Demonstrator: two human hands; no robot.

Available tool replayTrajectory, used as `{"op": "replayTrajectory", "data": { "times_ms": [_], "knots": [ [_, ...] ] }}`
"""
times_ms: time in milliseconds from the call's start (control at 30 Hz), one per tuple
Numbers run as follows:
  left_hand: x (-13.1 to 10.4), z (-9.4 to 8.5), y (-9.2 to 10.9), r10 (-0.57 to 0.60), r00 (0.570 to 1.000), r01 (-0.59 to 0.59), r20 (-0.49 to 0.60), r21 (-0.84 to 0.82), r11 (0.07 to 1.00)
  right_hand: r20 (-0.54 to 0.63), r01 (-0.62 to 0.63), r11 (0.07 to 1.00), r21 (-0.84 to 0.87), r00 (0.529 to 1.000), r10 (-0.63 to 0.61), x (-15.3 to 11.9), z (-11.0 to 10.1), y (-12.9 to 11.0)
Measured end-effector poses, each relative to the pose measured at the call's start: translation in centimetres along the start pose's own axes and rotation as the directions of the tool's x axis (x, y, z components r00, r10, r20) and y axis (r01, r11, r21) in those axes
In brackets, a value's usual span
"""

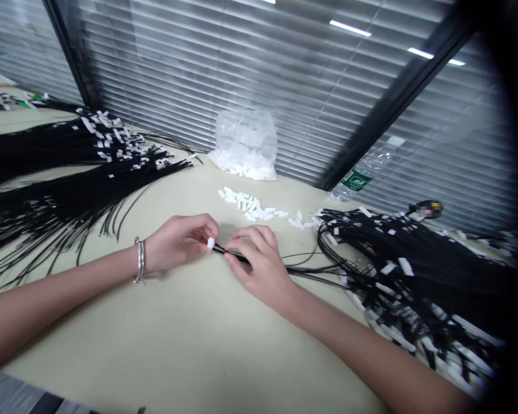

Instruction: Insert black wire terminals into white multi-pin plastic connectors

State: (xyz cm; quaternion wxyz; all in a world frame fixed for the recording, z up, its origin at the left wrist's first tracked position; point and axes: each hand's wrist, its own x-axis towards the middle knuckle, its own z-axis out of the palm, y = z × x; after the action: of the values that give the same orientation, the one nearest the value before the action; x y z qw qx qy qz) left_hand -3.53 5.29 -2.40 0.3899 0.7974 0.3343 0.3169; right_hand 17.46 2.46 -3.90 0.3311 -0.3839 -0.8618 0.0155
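Observation:
My left hand (183, 241), with a silver bangle at the wrist, pinches a small white connector housing (210, 242) between thumb and fingertips. Just to its right, my right hand (259, 259) is closed on a few thin black wires (243, 259), whose near ends reach the housing. Whether the wire ends sit inside it I cannot make out. From behind my right hand the wires trail toward the big bundle of black wires with white connectors (406, 267) on the right. Loose white connector housings (248, 204) lie scattered just beyond my hands.
A clear plastic bag (246, 144) of white housings stands at the back against the blinds (176, 75). Thick bundles of black wires (64, 190) cover the left of the table (190, 345). A plastic bottle (358, 178) with a green label is at back right, near a small black object (427, 209).

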Motion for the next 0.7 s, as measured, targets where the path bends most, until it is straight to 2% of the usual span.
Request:
{"op": "replayTrajectory", "data": {
  "times_ms": [300,533,700],
  "knots": [
    [-0.04,0.16,0.16,-0.012,1.0,0.012,-0.003,-0.06,0.998,0.019,-0.039,0.999,0.032,0.999,0.039,0.2,-0.3,-0.06],
    [0.01,0.06,0.04,0.007,1.0,-0.006,0.014,-0.073,0.997,0.091,-0.125,0.99,0.069,0.989,0.118,-0.03,0.04,0.33],
    [0.06,0.23,0.12,-0.027,0.999,0.025,-0.024,-0.091,0.996,0.137,-0.18,0.976,0.126,0.977,0.162,-0.19,-0.08,-0.07]
  ]
}}
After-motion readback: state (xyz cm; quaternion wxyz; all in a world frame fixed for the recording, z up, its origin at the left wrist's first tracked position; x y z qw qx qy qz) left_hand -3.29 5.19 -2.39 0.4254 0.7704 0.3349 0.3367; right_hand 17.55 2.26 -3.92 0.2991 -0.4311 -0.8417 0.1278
